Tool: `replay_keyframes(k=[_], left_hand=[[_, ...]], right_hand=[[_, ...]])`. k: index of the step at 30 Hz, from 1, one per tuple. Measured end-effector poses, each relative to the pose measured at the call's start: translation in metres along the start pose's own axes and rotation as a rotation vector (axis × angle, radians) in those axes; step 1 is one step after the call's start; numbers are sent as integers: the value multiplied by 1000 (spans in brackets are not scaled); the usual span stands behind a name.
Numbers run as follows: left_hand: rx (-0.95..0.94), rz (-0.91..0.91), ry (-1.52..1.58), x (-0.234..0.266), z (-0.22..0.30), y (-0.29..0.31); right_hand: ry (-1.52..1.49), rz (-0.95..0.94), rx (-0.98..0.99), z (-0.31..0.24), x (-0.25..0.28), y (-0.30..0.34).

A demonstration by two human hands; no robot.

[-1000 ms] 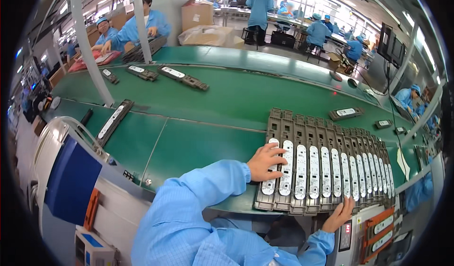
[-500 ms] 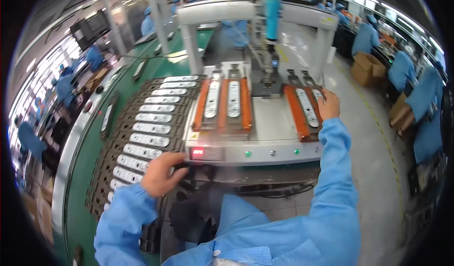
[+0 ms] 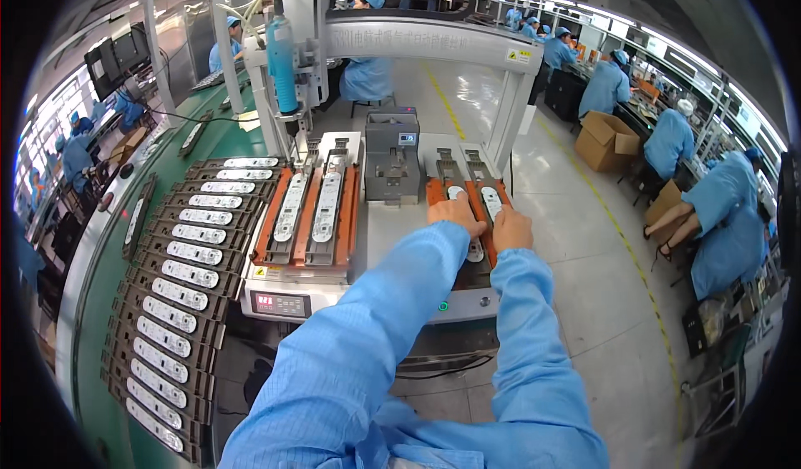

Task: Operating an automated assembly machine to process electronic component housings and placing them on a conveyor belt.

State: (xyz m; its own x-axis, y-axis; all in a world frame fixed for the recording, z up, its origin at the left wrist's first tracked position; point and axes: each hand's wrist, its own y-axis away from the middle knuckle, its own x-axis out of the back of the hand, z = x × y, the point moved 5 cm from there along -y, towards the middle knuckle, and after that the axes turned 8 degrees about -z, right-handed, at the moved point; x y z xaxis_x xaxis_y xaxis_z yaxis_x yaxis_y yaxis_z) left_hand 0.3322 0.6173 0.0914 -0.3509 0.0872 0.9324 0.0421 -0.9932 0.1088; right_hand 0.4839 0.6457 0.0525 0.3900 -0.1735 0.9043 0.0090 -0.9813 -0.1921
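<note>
Both of my hands are at the orange fixture on the right side of a gantry machine. My left hand, fingers curled down, lies over the fixture's left white oblong board and covers its middle. Right beside it, my right hand is closed at the near end of the right white oblong board. The fingertips of both hands are mostly hidden, so what they grip cannot be made out. The boards sit lengthwise in dark holders between orange strips.
A second orange fixture with two boards stands left, below a blue screwdriver on the gantry. A grey box with a small display sits between the fixtures. Dark trays of white boards line the green bench.
My left hand has gone from the machine's front left corner across to the right fixture. My right hand has shifted nearer along the right board. The view has turned rightward.
</note>
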Motion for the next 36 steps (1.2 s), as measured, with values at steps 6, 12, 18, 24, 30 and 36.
replay_keyframes(k=[6, 12, 18, 24, 30, 36], left_hand=[[123, 71, 380, 10, -30, 3], [-263, -259, 956, 54, -68, 126], [-390, 110, 847, 100, -162, 262], [-435, 611, 563, 124, -225, 323], [159, 746, 392, 174, -381, 437], [827, 649, -90, 175, -551, 532]], right_hand=[[52, -54, -44, -17, 9, 15], [27, 68, 30, 43, 14, -24], [-1509, -214, 568, -126, 74, 110], [-1651, -694, 946, -339, 41, 225], [-1038, -631, 1239, -447, -46, 316], [-154, -623, 1649, -408, -97, 415]])
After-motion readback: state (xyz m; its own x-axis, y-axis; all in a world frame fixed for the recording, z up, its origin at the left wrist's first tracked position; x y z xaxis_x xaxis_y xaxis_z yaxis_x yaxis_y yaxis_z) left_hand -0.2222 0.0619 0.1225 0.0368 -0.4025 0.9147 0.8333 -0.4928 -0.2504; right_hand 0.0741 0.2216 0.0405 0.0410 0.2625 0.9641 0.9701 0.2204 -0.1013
